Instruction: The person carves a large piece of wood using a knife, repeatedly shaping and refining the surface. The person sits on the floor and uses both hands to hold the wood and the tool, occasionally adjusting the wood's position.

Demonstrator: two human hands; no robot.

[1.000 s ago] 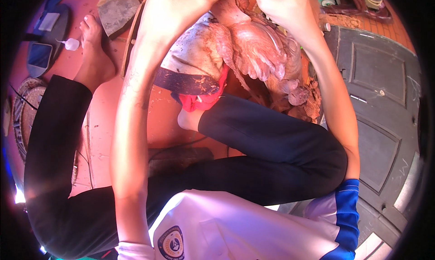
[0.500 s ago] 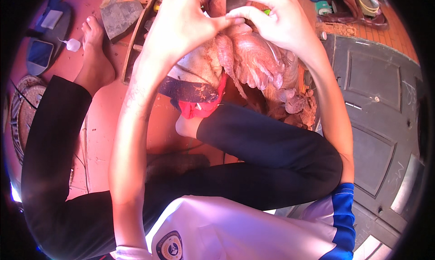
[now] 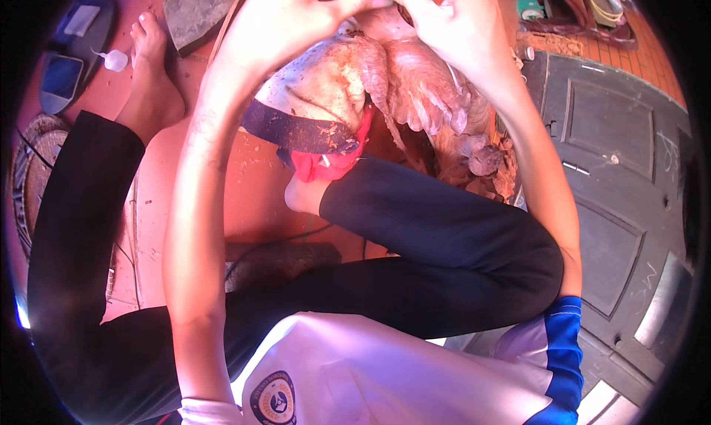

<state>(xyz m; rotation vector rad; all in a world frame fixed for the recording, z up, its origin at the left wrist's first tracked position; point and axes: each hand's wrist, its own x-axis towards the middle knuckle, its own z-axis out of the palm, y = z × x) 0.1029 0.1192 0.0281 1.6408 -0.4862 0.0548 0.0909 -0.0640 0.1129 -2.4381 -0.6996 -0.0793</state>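
Reddish-orange floor fills the head view, and the person sits on it with legs in dark trousers folded, one bare foot stretched out beyond the left forearm. Taking the pale, rounded husk-like mass in front of the knees as the landmark: both hands meet at its far top edge, so the thing lies straight ahead of the person, just below and nearer than the fingers. The left hand has its fingers drawn together, pinching at a strip of the fibrous material; the right hand is likewise closed in a pinch, its fingertips touching those of the left, with pinkish peeled flaps hanging below it. Neither hand is clearly nearer; they share one spot. The mass seems to run its long way from the person outward, though the top is cut off by the rim. A dark band and a red piece sit at its near side, against the shin. Right of the mass lies a dark panelled door slab; beyond its left side, a grey stone and a blue object rest on the floor.
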